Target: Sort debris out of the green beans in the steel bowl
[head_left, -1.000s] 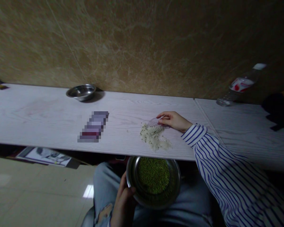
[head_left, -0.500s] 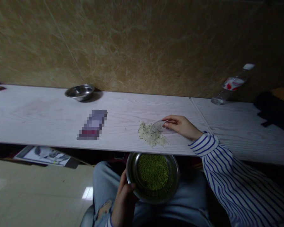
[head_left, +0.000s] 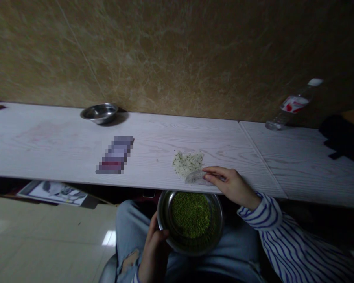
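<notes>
My left hand (head_left: 156, 245) grips the left rim of a metal bowl (head_left: 162, 214), thumb over the edge. The bowl sits over my lap, just below the table edge, with green mung beans (head_left: 191, 214) inside. On the table lies a low pile of white grains like rice (head_left: 186, 162), sprinkled with green beans. My right hand (head_left: 228, 182) pinches a clear plastic piece (head_left: 196, 177), its kind not plain, between thumb and fingers. That piece lies flat along the near side of the pile, close to the table's front edge.
A small metal bowl (head_left: 99, 114) stands near the wall, behind a blurred-out flat object (head_left: 115, 155). At the right are a plastic bottle (head_left: 292, 104) and dark cloth (head_left: 342, 137). The white table (head_left: 53, 145) ends just above my lap. An open shelf with a picture (head_left: 53, 192) is below left.
My right hand has drawn the clear plastic piece from the right part of the pile toward the table's front edge. My left hand and the bowl of beans stay in place.
</notes>
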Action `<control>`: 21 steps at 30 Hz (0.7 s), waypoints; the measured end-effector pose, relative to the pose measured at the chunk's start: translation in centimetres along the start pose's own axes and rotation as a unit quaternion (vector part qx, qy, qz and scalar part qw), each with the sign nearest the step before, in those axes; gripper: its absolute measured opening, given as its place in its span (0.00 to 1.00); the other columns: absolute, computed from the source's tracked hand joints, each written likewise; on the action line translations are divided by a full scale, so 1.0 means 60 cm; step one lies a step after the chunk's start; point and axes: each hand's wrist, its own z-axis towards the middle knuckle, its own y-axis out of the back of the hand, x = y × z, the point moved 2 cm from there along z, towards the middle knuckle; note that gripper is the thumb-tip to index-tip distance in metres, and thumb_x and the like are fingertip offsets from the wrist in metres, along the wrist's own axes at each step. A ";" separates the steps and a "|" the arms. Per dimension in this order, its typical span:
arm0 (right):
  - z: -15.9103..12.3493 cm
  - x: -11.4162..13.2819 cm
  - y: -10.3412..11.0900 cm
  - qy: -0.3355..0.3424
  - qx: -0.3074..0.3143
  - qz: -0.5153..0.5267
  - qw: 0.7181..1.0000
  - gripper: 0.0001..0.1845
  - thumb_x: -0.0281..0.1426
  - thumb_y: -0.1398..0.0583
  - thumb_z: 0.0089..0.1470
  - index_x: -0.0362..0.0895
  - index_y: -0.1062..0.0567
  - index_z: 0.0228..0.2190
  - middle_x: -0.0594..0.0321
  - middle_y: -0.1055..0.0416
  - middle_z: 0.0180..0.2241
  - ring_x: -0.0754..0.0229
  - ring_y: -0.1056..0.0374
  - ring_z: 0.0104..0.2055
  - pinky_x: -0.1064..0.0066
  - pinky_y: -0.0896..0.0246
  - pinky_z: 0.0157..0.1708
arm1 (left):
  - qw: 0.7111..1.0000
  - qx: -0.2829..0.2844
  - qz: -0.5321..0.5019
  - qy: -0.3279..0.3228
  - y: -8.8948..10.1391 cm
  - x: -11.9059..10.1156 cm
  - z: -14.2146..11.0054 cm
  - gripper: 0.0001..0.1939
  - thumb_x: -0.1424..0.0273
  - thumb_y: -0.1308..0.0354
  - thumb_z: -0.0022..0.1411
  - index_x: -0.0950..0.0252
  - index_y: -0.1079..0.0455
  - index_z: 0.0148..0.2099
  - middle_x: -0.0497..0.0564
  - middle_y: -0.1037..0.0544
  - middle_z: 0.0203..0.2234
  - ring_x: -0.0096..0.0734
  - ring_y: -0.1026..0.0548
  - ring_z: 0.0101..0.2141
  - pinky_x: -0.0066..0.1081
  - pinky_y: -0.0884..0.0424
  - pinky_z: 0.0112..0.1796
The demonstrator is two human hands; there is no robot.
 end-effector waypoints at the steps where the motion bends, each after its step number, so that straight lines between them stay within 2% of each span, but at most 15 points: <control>1: 0.002 -0.006 0.001 -0.001 -0.007 -0.008 1.000 0.12 0.34 0.38 0.55 0.49 0.19 0.41 0.61 0.18 0.39 0.54 0.23 0.42 0.61 0.27 0.43 | 1.000 0.000 0.002 0.002 0.004 0.002 0.003 0.33 0.70 0.36 0.49 0.55 0.32 0.60 0.55 0.21 0.46 0.51 0.24 0.47 0.43 0.27 0.44; 5: 0.016 -0.027 0.008 -0.004 -0.029 -0.039 0.999 0.13 0.35 0.39 0.57 0.49 0.19 0.42 0.60 0.19 0.40 0.54 0.23 0.42 0.60 0.27 0.43 | 1.000 0.003 -0.001 0.010 0.011 0.009 0.013 0.32 0.69 0.33 0.46 0.53 0.28 0.57 0.53 0.21 0.47 0.52 0.24 0.47 0.44 0.28 0.45; 9: 0.031 -0.040 0.015 -0.001 -0.048 -0.043 0.998 0.12 0.34 0.40 0.57 0.49 0.20 0.42 0.61 0.19 0.40 0.54 0.23 0.42 0.60 0.28 0.44 | 0.999 -0.047 -0.005 -0.007 0.002 0.010 0.011 0.25 0.69 0.34 0.44 0.52 0.23 0.48 0.50 0.19 0.40 0.47 0.24 0.45 0.38 0.29 0.44; 12: 0.040 -0.045 0.020 -0.004 -0.060 -0.020 0.998 0.12 0.34 0.39 0.55 0.48 0.19 0.41 0.60 0.19 0.38 0.55 0.23 0.42 0.60 0.28 0.44 | 0.997 -0.074 0.003 -0.018 -0.009 0.006 0.006 0.21 0.69 0.34 0.42 0.51 0.21 0.43 0.48 0.19 0.37 0.48 0.24 0.45 0.38 0.30 0.47; 17: 0.052 -0.050 0.035 -0.026 -0.096 0.073 0.992 0.13 0.35 0.37 0.51 0.45 0.20 0.39 0.58 0.19 0.36 0.55 0.23 0.39 0.61 0.26 0.43 | 0.997 -0.070 0.005 -0.016 -0.011 0.005 0.007 0.25 0.69 0.34 0.41 0.52 0.22 0.46 0.49 0.18 0.38 0.47 0.24 0.42 0.38 0.28 0.43; 21: 0.072 -0.057 0.039 -0.046 -0.133 0.078 0.987 0.13 0.33 0.37 0.50 0.44 0.21 0.39 0.56 0.20 0.36 0.54 0.23 0.41 0.59 0.27 0.44 | 0.998 -0.061 0.004 -0.013 -0.009 0.006 0.008 0.25 0.68 0.34 0.43 0.54 0.23 0.48 0.50 0.18 0.37 0.45 0.23 0.40 0.37 0.27 0.40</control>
